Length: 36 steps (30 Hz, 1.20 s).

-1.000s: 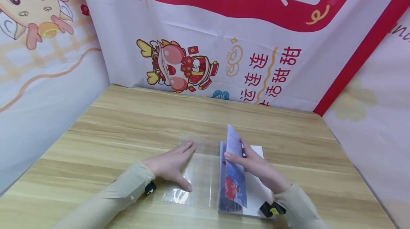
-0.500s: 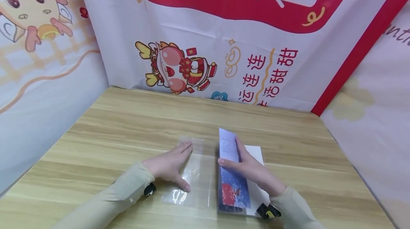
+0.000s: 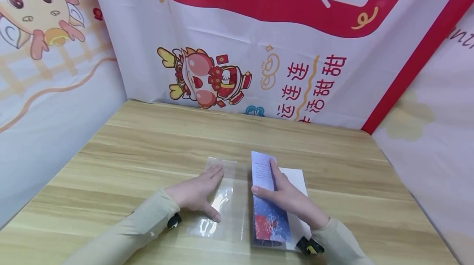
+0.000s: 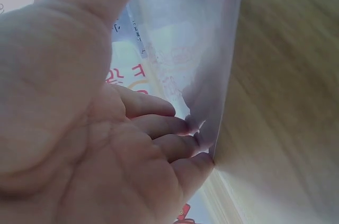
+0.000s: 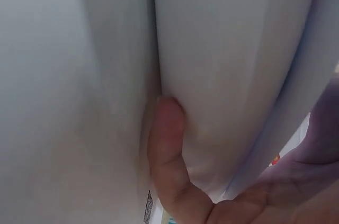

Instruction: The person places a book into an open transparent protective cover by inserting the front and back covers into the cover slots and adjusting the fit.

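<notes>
Touching clear plastic (image 3: 230, 207), left hand (image 3: 198, 194) splayed

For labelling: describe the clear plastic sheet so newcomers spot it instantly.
Start at the wooden table, then find the blue-covered book. Just left of it, touching the left hand, lies the clear plastic sheet: unlike the book, it is see-through, with bright glare.

On the white backdrop (image 3: 255, 43), red characters (image 3: 292, 92) read 运连连 and 活甜甜. Small print (image 3: 263, 169) on the booklet (image 3: 269, 215) is illegible.
</notes>
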Motion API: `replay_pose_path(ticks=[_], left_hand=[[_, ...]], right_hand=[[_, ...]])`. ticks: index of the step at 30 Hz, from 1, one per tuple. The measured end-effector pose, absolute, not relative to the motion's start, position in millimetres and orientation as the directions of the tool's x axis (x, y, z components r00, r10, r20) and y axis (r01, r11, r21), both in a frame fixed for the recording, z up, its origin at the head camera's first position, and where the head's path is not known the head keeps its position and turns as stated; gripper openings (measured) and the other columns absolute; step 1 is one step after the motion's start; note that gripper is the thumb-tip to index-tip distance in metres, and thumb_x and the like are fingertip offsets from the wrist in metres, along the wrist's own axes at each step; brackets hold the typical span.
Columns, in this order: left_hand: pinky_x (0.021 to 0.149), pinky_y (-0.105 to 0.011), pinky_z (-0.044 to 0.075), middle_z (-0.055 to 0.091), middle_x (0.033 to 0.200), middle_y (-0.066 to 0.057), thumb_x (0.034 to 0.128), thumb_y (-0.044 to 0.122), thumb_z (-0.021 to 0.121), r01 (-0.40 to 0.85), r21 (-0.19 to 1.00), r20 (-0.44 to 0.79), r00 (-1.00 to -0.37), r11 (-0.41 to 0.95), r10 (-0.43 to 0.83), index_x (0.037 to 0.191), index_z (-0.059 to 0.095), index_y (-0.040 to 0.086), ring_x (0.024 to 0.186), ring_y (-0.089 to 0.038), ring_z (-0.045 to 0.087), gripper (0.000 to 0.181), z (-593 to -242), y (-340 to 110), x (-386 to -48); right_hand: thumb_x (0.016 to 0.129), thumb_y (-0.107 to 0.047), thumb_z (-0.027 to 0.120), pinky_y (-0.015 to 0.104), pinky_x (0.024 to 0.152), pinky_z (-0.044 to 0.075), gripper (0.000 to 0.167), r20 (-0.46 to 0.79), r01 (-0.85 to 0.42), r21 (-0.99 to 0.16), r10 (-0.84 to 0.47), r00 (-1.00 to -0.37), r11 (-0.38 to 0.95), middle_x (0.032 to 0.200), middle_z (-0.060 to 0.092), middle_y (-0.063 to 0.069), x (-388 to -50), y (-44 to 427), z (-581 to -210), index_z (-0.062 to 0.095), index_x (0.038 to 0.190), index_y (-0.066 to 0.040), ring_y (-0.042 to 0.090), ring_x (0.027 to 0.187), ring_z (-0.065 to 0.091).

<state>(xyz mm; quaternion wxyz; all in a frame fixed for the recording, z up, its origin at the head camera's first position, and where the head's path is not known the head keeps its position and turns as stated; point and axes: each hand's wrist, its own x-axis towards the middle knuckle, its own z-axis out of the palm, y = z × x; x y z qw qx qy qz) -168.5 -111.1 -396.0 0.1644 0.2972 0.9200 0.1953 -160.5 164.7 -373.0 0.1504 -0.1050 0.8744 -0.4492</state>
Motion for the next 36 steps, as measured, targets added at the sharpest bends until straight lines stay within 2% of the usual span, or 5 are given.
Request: replay_pose_path(ticks=[5,17,25,32,36], left_hand=[[0.116,-0.045,0.008,0.000,0.159,-0.023,0.0635,0.054,0.082,0.473,0.474,-0.186,-0.771,0.743,0.609,0.153,0.010,-0.007,0.146,-0.035,0.003,0.130,-393.6,-110.8,-167.5],[0.117,-0.046,0.010,0.006,0.158,-0.025,0.0627,0.053,0.084,0.487,0.457,-0.168,-0.775,0.744,0.610,0.151,0.015,-0.009,0.146,-0.036,0.006,0.128,-392.7,-110.3,-167.6],[0.116,-0.046,0.011,0.006,0.158,-0.026,0.0636,0.055,0.083,0.505,0.439,-0.162,-0.769,0.744,0.618,0.150,0.018,-0.011,0.146,-0.037,0.007,0.127,-393.3,-111.0,-167.9],[0.116,-0.047,0.012,0.006,0.158,-0.028,0.0648,0.055,0.083,0.515,0.448,-0.154,-0.761,0.731,0.630,0.149,0.019,-0.012,0.145,-0.039,0.009,0.126,-392.5,-111.1,-167.7],[0.116,-0.046,0.011,0.006,0.158,-0.026,0.0639,0.054,0.084,0.497,0.457,-0.162,-0.769,0.738,0.618,0.151,0.017,-0.010,0.146,-0.038,0.008,0.127,-391.5,-110.7,-167.5]], right_hand=[[0.087,-0.045,0.072,0.057,0.113,0.017,0.108,-0.148,-0.067,-0.814,-0.316,-0.937,0.577,0.156,0.013,0.031,-159.2,162.5,-376.4,0.001,0.157,-0.006,0.042,0.141,0.018],[0.089,-0.032,0.072,0.057,0.110,0.024,0.096,-0.180,-0.026,-0.816,-0.296,-0.938,0.578,0.151,0.021,0.031,-154.1,158.9,-373.8,0.009,0.158,-0.010,0.039,0.133,0.030],[0.088,-0.018,0.071,0.053,0.116,0.006,0.099,-0.155,-0.031,-0.864,-0.323,-0.934,0.503,0.160,0.006,0.023,-155.4,160.6,-367.9,0.001,0.156,-0.003,0.038,0.145,0.005],[0.081,-0.010,0.075,0.055,0.114,0.015,0.105,-0.115,-0.059,-0.870,-0.319,-0.941,0.489,0.154,0.024,0.028,-157.2,159.4,-372.9,0.002,0.156,-0.001,0.040,0.140,0.023],[0.079,-0.009,0.073,0.058,0.113,0.013,0.105,-0.132,-0.053,-0.851,-0.311,-0.941,0.522,0.153,0.020,0.030,-155.6,158.3,-373.9,0.001,0.156,0.000,0.041,0.140,0.018]])
